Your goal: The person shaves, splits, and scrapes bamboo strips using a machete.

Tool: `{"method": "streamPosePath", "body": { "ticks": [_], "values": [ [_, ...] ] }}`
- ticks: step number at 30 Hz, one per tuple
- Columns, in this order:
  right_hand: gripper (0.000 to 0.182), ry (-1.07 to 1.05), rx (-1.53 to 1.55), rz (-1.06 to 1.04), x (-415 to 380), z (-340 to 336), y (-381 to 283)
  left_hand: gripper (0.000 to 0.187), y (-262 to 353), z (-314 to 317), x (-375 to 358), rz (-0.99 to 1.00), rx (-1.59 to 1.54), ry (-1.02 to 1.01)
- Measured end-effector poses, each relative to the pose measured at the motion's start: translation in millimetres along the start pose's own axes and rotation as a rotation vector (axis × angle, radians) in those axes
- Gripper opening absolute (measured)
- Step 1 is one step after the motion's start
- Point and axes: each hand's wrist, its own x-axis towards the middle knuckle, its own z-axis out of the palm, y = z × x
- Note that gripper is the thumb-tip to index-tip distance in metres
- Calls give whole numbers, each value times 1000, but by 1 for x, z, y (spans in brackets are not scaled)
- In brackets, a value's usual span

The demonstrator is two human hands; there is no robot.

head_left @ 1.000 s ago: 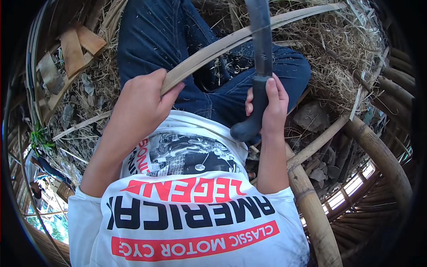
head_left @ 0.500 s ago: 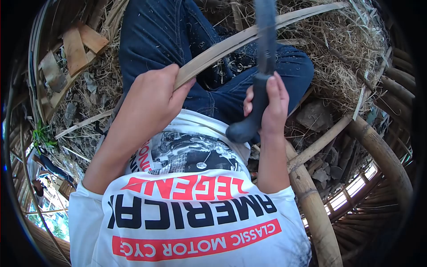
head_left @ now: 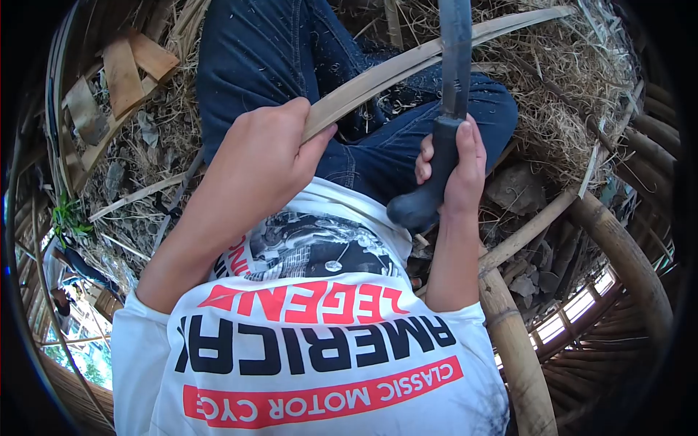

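Observation:
My left hand (head_left: 273,145) is closed around the near end of a long, pale bamboo strip (head_left: 385,75). The strip slants up to the right across my jeans and out over a heap of fibres. In my right hand (head_left: 462,163) is a machete (head_left: 455,65), its black handle wrapped by my fingers and its dark blade pointing away from me. The blade crosses over the strip around its middle. The blade's tip runs out of the top of the view. Fine shavings speckle my jeans (head_left: 251,65).
A heap of curly shavings (head_left: 560,109) lies to the right of my knee. Bamboo poles (head_left: 520,356) frame the lower right, near some stones (head_left: 516,187). Flat brown pieces (head_left: 123,76) lie at upper left. Another person (head_left: 58,269) shows at the far left edge.
Both hands have shifted a little to the right, carrying the strip and the machete along. The blade, blurred before, now looks sharper. Both grips are unchanged.

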Motion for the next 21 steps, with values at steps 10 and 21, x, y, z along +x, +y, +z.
{"method": "streamPosePath", "body": {
  "ticks": [10,21],
  "values": [
    [34,-75,-206,47,-11,5,2,27,-5,-4,6,26,20,16],
    [30,-56,-214,23,-9,3,-11,27,-8,1,7,70,40,20]
  ]
}}
